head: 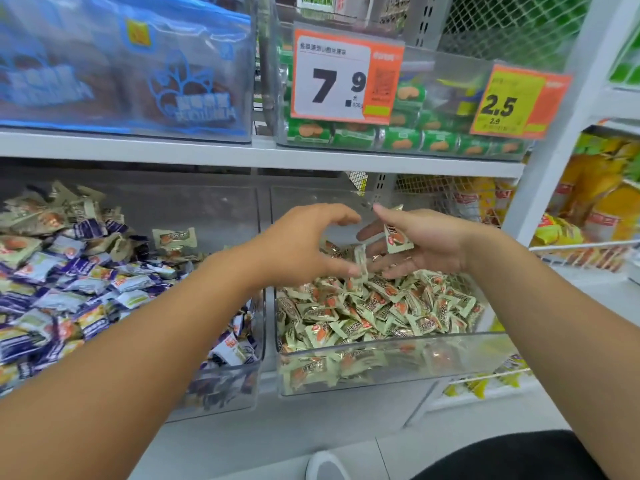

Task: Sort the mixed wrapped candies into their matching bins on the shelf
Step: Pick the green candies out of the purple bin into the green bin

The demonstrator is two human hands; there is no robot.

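A pale-green candy (398, 233) was held by the right hand (426, 244), fingers loosely spread, above the right bin (398, 348). Another candy (360, 263) was pinched by the left hand (298, 247) at nine o'clock.

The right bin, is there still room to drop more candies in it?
Yes. The right bin has bare room at the back, between its rear wall and the green candies, beyond both hands. The front is packed. The left bin is heaped, with open space only at its back right.
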